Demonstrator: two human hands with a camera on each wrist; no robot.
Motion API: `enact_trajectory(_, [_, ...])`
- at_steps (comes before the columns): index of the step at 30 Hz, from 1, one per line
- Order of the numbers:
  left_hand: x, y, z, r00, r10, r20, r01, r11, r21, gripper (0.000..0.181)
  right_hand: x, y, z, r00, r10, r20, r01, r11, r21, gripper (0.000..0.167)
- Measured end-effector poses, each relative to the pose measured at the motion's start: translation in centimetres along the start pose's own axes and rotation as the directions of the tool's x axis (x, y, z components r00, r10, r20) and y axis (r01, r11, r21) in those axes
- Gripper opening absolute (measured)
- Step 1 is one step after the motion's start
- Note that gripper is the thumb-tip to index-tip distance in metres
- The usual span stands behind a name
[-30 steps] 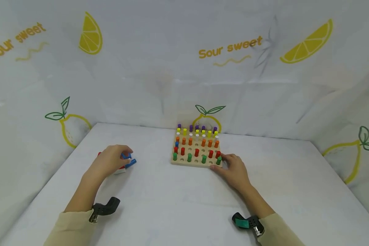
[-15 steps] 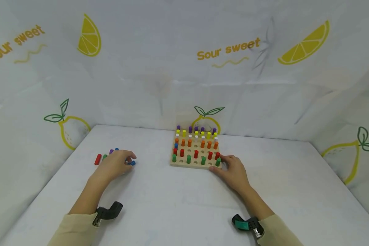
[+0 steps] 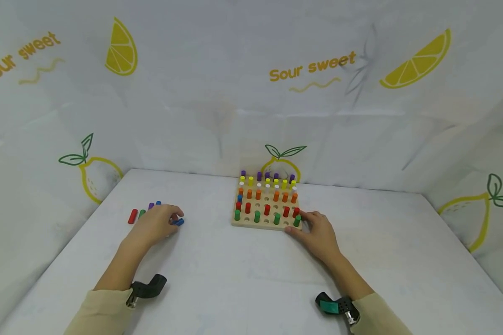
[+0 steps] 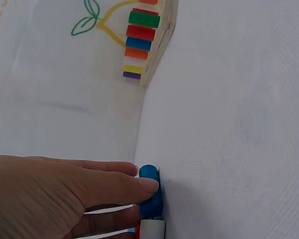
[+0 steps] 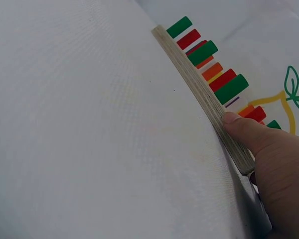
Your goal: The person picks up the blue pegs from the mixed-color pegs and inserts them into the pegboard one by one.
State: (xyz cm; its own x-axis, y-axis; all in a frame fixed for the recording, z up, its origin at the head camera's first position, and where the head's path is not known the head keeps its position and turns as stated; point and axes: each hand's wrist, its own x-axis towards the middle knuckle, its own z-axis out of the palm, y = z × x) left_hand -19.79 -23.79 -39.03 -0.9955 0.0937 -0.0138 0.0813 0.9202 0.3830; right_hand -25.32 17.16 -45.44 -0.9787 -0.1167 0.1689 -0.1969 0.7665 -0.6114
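Nearest, at the near right corner of the pegboard [image 3: 251, 225], the right hand [image 3: 318, 232] grips the wood, thumb on the front edge, and has kept that place over the last second; well to the pegboard's left, the left hand [image 3: 157, 221] pinches a blue peg [image 4: 150, 205] low over the table [image 3: 234, 279], a white peg [image 4: 153, 230] just beside it; whether the blue one is lifted, I cannot tell; a second ago this hand stood slightly farther from the pegboard, covering most of the pegs that now show past it: a red peg [image 3: 132, 216], green peg [image 3: 141, 213], purple peg [image 3: 151, 205] and second blue peg [image 3: 158, 203]; so the change lies among the loose pegs, and the pegboard looks no fuller; farther back, behind its green and red rows, the blue row shows just one standing blue peg [image 3: 240, 198], at the left end; behind the pegboard hangs a white sheet [image 3: 218, 83].
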Motion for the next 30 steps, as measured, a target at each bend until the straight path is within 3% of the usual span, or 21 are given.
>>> enact_trajectory(7, [0.5, -0.3, 0.9, 0.999, 0.034, -0.019, -0.033, 0.999, 0.021, 0.024, 0.0, 0.0, 0.0, 1.000, 0.004, -0.008, -0.004, 1.000, -0.004, 0.075])
enact_trajectory(14, [1.6, 0.4, 1.9, 0.999, 0.037, 0.015, -0.037, 0.999, 0.014, 0.024, 0.1, 0.2, 0.3, 1.000, 0.011, -0.009, -0.011, 1.000, 0.006, 0.076])
enact_trajectory(19, [2.3, 1.6, 2.5, 0.999, 0.046, -0.020, -0.045, 0.998, 0.036, 0.024, 0.2, 0.2, 0.4, 1.000, 0.005, -0.014, -0.005, 1.000, 0.002, 0.076])
enact_trajectory(24, [3.0, 3.3, 2.5, 0.999, 0.052, -0.008, -0.051, 0.993, 0.109, 0.021, 0.1, 0.0, 0.3, 1.000, 0.000, -0.015, 0.000, 1.000, -0.001, 0.075])
enact_trajectory(30, [5.5, 5.2, 2.8, 0.998, 0.053, 0.025, -0.055, 0.994, 0.092, 0.020, 0.0, -0.1, 0.1, 1.000, 0.011, -0.006, -0.011, 1.000, -0.014, 0.076])
